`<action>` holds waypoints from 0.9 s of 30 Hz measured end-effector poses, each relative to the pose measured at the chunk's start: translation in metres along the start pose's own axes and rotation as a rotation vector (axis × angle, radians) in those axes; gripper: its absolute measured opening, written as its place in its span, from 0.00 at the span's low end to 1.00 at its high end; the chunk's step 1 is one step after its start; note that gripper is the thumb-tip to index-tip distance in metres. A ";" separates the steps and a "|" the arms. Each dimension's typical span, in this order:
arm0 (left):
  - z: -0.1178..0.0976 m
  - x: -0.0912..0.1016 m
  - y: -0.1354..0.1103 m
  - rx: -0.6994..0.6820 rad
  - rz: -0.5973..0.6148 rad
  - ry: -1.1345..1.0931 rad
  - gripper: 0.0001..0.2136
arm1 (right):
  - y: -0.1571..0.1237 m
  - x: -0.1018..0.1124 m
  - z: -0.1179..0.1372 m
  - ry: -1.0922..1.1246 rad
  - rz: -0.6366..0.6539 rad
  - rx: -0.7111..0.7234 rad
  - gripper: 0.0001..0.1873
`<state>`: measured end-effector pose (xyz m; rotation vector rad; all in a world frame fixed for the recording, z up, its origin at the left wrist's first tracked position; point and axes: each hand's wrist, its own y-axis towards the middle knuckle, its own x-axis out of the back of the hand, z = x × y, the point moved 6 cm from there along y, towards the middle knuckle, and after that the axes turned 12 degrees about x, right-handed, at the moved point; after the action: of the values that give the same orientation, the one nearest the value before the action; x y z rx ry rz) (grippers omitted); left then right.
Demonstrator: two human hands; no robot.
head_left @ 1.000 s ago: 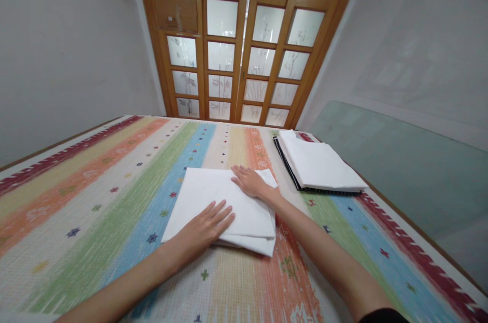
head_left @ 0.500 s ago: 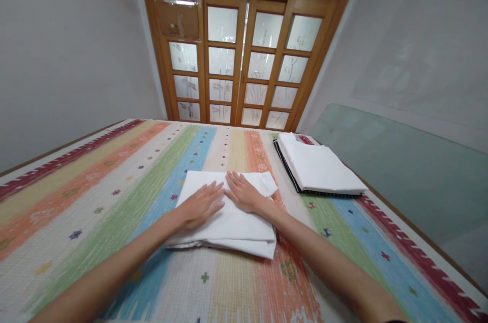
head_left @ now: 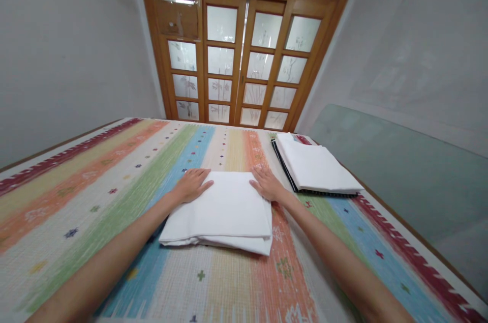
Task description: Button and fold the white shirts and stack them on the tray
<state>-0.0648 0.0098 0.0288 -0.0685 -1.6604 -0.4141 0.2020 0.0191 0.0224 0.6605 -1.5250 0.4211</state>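
Observation:
A folded white cloth (head_left: 224, 211) lies flat on the striped bedspread (head_left: 125, 201), its near edge showing a few uneven layers. On its far left side rests my left hand (head_left: 192, 184), fingers stretched out and the thumb over the top surface. My right hand (head_left: 267, 184) lies along the opposite side near the far right corner, fingers extended and thumb on the fabric. Both hands touch the cloth and look open; the undersides of the fingers are hidden.
To the right sits a pile with folded white fabric (head_left: 324, 165) over a dark, black-edged piece (head_left: 284, 165). A pale green board (head_left: 400, 175) stands along the right wall. Wooden doors with glass panes (head_left: 244, 63) rise beyond the far edge.
My hands have moved apart, from the middle of the white cloth out to its left and right sides. The far right corner, which stuck out, is now covered by my right hand.

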 end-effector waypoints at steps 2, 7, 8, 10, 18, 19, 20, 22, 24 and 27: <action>0.000 0.005 0.006 0.027 -0.031 0.032 0.23 | 0.001 0.008 0.008 -0.024 -0.036 0.020 0.29; 0.010 0.017 0.012 0.065 -0.022 0.060 0.17 | -0.005 0.035 0.017 0.054 -0.064 0.026 0.28; 0.014 0.019 0.011 0.079 -0.001 0.064 0.17 | -0.009 0.041 0.015 0.084 -0.077 0.017 0.28; 0.026 0.023 0.007 0.130 0.046 0.080 0.18 | -0.018 0.054 0.010 0.143 -0.122 0.025 0.27; 0.064 0.033 -0.038 0.460 0.202 0.146 0.24 | -0.069 0.081 0.001 0.304 -0.194 0.051 0.23; 0.063 0.033 -0.048 0.497 0.228 0.147 0.25 | -0.073 0.083 -0.002 0.315 -0.209 0.034 0.24; 0.061 0.034 -0.057 0.519 0.258 0.134 0.26 | -0.077 0.085 -0.006 0.332 -0.233 0.011 0.24; 0.051 0.035 -0.074 0.517 0.336 0.061 0.26 | -0.082 0.090 -0.016 0.398 -0.304 -0.054 0.22; 0.037 0.035 -0.087 0.455 0.448 -0.068 0.26 | -0.083 0.089 -0.023 0.505 -0.374 -0.137 0.19; 0.025 0.041 -0.096 0.413 0.528 -0.288 0.24 | -0.082 0.077 -0.020 0.671 -0.394 -0.260 0.15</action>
<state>-0.1219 -0.0802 0.0446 -0.2615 -1.8969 0.3548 0.2717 -0.0420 0.0898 0.5244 -0.7700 0.1136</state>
